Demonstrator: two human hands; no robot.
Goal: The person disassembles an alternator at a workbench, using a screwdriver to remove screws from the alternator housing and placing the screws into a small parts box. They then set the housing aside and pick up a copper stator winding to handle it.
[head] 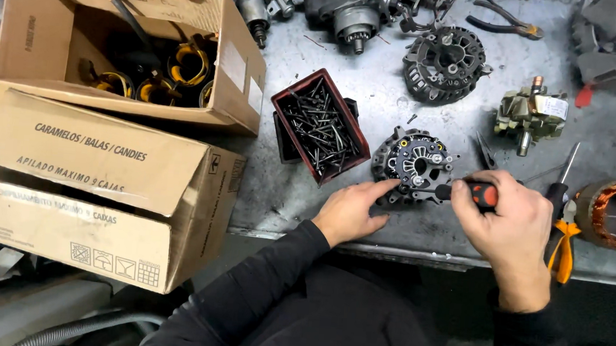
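My left hand [349,211] steadies the alternator end cover [414,164] on the surface [373,90], right hand [504,218] grip closed on the screwdriver [476,193], probably seated on a screw—keep it square, press firmly.

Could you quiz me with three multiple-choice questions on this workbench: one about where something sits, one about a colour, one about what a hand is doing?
1. Where is the dark red tray of screws?
A. left of the round black alternator housing
B. inside the cardboard box
C. on the floor

2. The screwdriver handle in the right hand is:
A. blue
B. red and black
C. white

3. The left hand is:
A. raised in the air
B. resting against the housing
C. holding pliers

Answers: 1 A, the tray lies left of the housing. 2 B, the handle shows in the right hand. 3 B, the left hand touches the housing's edge.
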